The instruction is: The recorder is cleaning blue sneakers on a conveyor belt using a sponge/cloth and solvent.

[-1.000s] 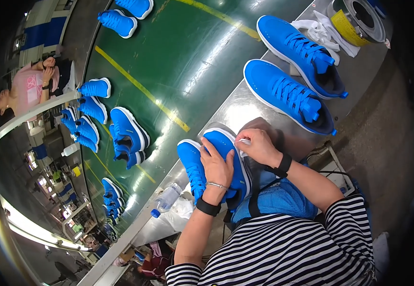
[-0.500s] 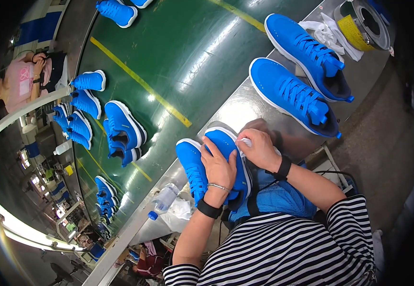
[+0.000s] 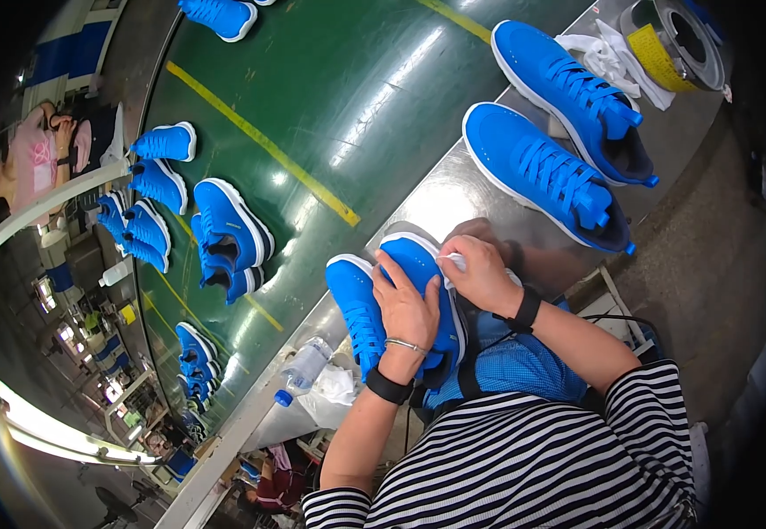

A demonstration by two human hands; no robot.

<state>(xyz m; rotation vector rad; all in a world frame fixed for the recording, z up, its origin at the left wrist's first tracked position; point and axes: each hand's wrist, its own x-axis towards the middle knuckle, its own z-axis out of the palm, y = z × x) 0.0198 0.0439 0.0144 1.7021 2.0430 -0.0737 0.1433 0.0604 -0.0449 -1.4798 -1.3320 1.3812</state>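
Note:
Two blue sneakers with white soles stand side by side in front of me on the metal ledge. My left hand lies over the right-hand sneaker, fingers spread across its upper, and steadies it. The left-hand sneaker touches it on the left. My right hand is closed in a pinch on a white cloth, pressed to the sole edge near that sneaker's toe; part of the cloth shows below the palm. Another pair, a near sneaker and a far sneaker, rests on the ledge to the right.
A green conveyor belt with yellow lines carries several blue sneakers. At the far right are a metal tape dispenser and crumpled white cloth. A clear bottle stands left of me. Another person is across the belt.
The sneakers at the top of the belt have shifted slightly right, and those across it slightly. My hands stay almost in place at the sneaker, with the cloth still pinched.

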